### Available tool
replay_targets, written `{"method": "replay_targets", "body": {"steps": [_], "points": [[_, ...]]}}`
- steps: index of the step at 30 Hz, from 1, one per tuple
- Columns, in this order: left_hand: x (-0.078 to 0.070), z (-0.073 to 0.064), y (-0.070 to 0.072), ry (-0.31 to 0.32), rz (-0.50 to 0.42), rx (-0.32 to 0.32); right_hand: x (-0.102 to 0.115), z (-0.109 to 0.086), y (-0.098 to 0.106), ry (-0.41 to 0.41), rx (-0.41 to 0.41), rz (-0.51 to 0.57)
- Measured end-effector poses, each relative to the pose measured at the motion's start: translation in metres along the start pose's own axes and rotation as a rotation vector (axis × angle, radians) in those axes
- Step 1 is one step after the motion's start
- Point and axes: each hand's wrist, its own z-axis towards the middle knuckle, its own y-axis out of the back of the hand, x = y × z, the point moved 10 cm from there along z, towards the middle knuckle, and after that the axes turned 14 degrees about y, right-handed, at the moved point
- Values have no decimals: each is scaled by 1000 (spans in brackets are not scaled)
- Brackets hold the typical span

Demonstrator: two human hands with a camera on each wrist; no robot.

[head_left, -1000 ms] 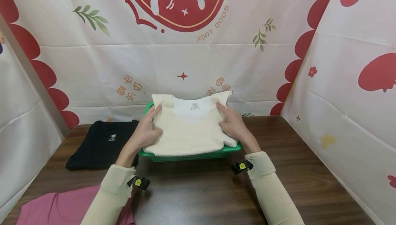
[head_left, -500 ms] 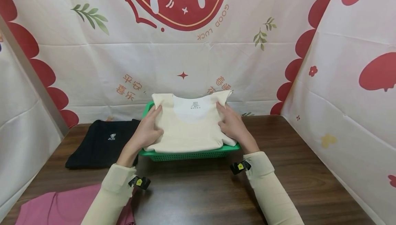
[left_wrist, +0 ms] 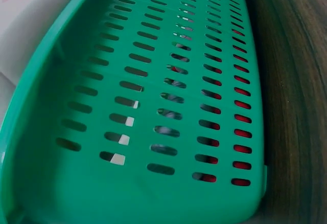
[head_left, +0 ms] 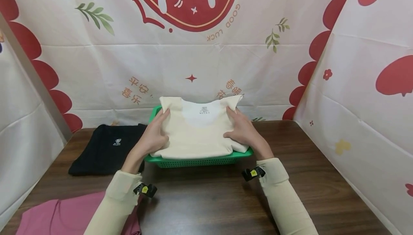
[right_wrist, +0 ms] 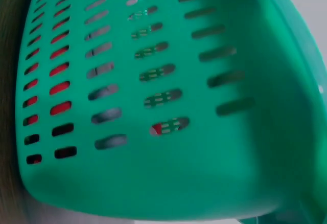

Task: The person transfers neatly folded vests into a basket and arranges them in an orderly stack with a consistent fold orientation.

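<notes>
A folded cream T-shirt (head_left: 196,138) with a small dark neck print lies over the green plastic basket (head_left: 196,163), its collar at the far side. My left hand (head_left: 153,134) holds the shirt's left side, thumb on the front of the cloth and index finger along its edge. At the opposite side, my right hand (head_left: 243,129) holds the shirt in the same way, thumb pointing inward. The other fingers of both hands are largely hidden. Both wrist views show only the basket's slotted wall (left_wrist: 76,183), with red showing through some slots.
A folded black T-shirt (head_left: 106,152) lies on the brown wooden table (head_left: 206,199), left of the basket. Nearer, pink folded cloth (head_left: 61,213) is partly under the left sleeve. A printed white curtain (head_left: 200,66) hangs behind the table and along its sides.
The shirt's near edge has drawn back slightly, baring more of the basket's front. My right thumb has slid inward and down over the cloth. My left hand has hardly moved.
</notes>
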Motion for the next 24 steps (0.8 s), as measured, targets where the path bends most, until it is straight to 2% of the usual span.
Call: {"method": "replay_targets", "body": {"steps": [4,15,24], "points": [[-2,-1,-2,-13,-1,14,3,-1,-2,-10,-8,10],[-3,1,-1,-10,49,-18,3,-2,-4,-53,-15,13],[-4,0,-1,11,78,-35,7,-3,0,-5,-68,-52]]}}
